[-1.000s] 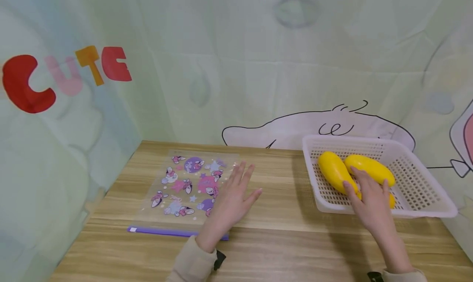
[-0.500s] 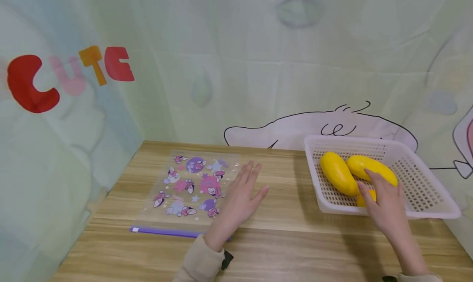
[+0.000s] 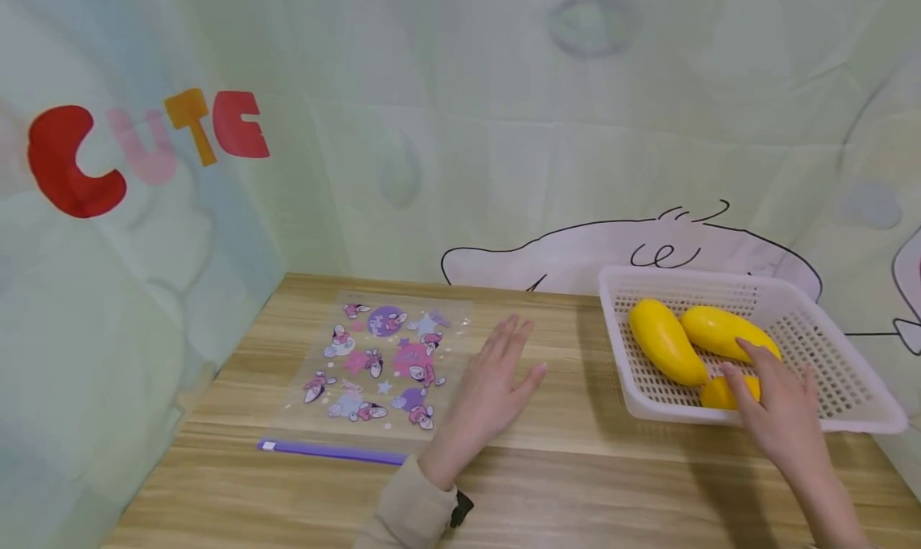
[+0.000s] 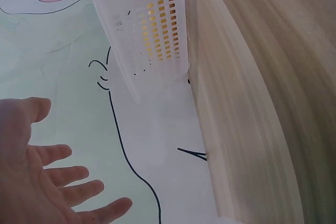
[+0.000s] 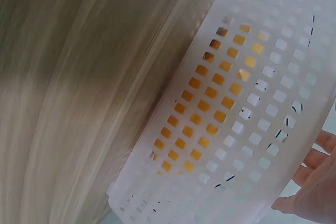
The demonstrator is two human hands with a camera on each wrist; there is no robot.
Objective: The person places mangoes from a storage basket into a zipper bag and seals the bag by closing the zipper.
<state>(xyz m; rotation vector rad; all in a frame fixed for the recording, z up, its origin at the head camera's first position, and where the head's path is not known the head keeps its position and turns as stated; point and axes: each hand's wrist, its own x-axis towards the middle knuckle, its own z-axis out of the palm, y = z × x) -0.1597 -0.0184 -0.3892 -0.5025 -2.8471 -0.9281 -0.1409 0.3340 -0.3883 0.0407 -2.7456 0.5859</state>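
In the head view my left hand (image 3: pixel 489 389) is held over the table at the right edge of a clear, cartoon-printed zip bag (image 3: pixel 374 365) with a purple slider strip (image 3: pixel 331 452). Its fingers are extended and hold nothing, as the left hand (image 4: pixel 37 177) in the left wrist view also shows. My right hand (image 3: pixel 784 405) hovers over the front rim of a white plastic basket (image 3: pixel 856 389), fingers loosely bent. It partly hides the nearest yellow mango (image 3: pixel 719 392). Behind lie a left mango (image 3: pixel 665 341) and a back mango (image 3: pixel 727 332). I see no grip on any.
The wood-grain table (image 3: pixel 547 493) ends at a printed cloth backdrop (image 3: pixel 446 165) behind and on the left. The basket's perforated side wall (image 5: pixel 236 129) fills much of the right wrist view, with yellow showing through its holes.
My right hand has shifted right across the basket, baring more of the front mango. My left hand has moved right, off the bag's printed part. The head view has turned slightly left.
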